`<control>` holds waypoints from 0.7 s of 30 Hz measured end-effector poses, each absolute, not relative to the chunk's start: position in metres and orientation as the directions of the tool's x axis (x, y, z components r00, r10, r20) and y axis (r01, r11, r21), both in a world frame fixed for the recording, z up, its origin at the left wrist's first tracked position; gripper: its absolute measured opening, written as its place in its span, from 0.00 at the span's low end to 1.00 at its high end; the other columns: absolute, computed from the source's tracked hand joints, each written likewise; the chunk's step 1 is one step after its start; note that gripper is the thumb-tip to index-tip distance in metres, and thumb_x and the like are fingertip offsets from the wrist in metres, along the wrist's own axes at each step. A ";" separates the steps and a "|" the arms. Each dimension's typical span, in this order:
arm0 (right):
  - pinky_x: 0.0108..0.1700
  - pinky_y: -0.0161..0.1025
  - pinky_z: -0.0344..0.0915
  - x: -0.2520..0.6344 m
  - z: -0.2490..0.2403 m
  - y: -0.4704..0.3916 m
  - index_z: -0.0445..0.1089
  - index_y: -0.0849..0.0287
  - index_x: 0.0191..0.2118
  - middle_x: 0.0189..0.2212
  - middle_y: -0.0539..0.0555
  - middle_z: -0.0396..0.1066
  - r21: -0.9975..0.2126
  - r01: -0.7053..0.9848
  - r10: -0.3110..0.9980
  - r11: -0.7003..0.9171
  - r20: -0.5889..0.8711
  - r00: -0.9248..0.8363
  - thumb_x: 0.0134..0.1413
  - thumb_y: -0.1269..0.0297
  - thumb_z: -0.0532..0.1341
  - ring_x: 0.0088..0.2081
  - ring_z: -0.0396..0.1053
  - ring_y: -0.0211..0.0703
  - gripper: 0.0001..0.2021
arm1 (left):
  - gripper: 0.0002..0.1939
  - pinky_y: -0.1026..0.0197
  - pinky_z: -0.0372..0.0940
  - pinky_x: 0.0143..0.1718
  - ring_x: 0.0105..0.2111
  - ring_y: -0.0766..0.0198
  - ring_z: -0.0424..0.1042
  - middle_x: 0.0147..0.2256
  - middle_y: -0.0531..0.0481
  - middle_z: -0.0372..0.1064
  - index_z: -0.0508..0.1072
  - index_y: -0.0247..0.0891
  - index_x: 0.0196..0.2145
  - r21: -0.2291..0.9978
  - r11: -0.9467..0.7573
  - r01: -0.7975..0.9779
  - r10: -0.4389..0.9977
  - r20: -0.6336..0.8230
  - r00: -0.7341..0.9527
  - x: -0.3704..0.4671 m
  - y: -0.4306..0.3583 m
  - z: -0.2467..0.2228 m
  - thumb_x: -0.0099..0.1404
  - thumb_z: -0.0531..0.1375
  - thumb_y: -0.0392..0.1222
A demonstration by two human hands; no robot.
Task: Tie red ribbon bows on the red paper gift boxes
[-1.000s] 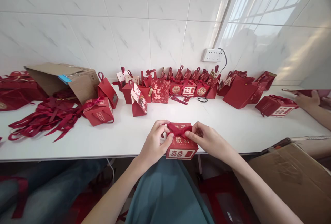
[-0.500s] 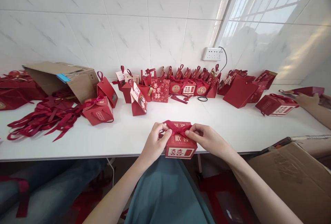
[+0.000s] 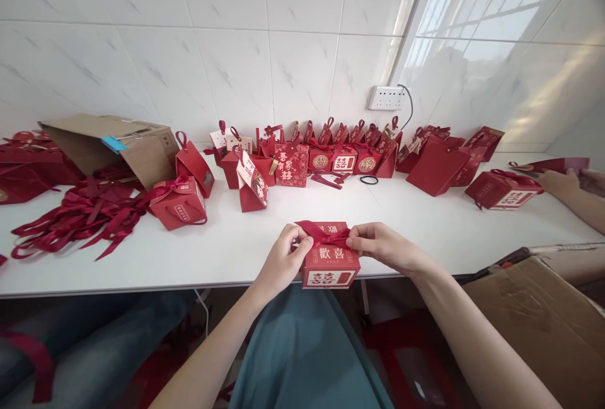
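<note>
A red gift box (image 3: 331, 264) with gold and white lettering stands at the table's front edge, directly before me. Across its top runs a dark red ribbon (image 3: 326, 237), tied in the middle. My left hand (image 3: 287, 254) pinches the ribbon at the box's left side between thumb and fingertips. At the right side, my right hand (image 3: 378, 245) has its thumb and forefinger closed on the other part of the ribbon. The exact ends between my fingers are partly hidden.
A heap of red ribbons (image 3: 85, 213) lies left, beside an open cardboard box (image 3: 146, 150). Red gift boxes (image 3: 290, 166) line the wall, near a black ring (image 3: 369, 179). Another person's hands (image 3: 562, 182) hold a red piece at far right. A large carton (image 3: 534, 327) stands right.
My right hand has drawn slightly to the right and up, pulling the ribbon's knot tighter and flatter. My left hand stays nearly in place, still pinching the ribbon.
</note>
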State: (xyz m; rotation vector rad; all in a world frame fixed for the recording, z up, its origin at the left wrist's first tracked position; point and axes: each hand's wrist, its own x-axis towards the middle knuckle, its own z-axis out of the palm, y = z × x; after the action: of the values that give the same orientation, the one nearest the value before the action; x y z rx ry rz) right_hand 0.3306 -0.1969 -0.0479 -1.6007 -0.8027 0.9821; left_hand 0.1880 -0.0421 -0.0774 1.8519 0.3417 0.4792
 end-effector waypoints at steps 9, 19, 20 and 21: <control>0.35 0.37 0.59 0.346 -0.058 -0.200 0.63 0.62 0.24 0.23 0.49 0.63 -0.974 -0.107 0.909 -0.201 -0.226 0.351 0.39 0.49 0.68 0.27 0.60 0.35 0.20 | 0.15 0.62 0.57 0.31 0.29 0.65 0.60 0.28 0.54 0.57 0.58 0.38 0.23 0.961 -0.277 0.003 0.473 0.134 0.871 0.188 -0.039 -0.077 0.62 0.52 0.49; 0.29 0.36 0.54 0.315 -0.047 -0.206 0.66 0.61 0.29 0.24 0.50 0.63 -0.917 0.318 0.883 -0.240 -0.070 0.464 0.54 0.41 0.52 0.26 0.57 0.37 0.24 | 0.16 0.64 0.56 0.29 0.28 0.66 0.61 0.26 0.55 0.59 0.60 0.39 0.25 0.967 -0.248 0.064 0.454 0.058 0.889 0.186 -0.041 -0.071 0.61 0.54 0.53; 0.30 0.36 0.55 0.314 -0.047 -0.205 0.66 0.61 0.29 0.25 0.50 0.63 -0.928 0.297 0.880 -0.226 -0.064 0.471 0.55 0.42 0.52 0.26 0.57 0.37 0.23 | 0.16 0.64 0.56 0.29 0.27 0.66 0.61 0.25 0.56 0.59 0.60 0.39 0.25 0.970 -0.236 0.059 0.445 0.054 0.894 0.187 -0.040 -0.072 0.61 0.54 0.53; 0.29 0.35 0.55 0.314 -0.047 -0.203 0.66 0.60 0.29 0.24 0.49 0.62 -0.937 0.275 0.878 -0.215 -0.062 0.475 0.55 0.43 0.53 0.26 0.56 0.37 0.22 | 0.16 0.64 0.56 0.29 0.27 0.66 0.61 0.25 0.56 0.58 0.60 0.39 0.25 0.973 -0.224 0.051 0.436 0.053 0.898 0.187 -0.039 -0.073 0.62 0.54 0.53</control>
State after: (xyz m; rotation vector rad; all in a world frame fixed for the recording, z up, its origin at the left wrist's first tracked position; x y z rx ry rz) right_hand 0.3138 -0.2033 -0.0472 -1.7401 -0.9868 0.7684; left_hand 0.1874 -0.0393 -0.0733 1.7741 0.3684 0.3705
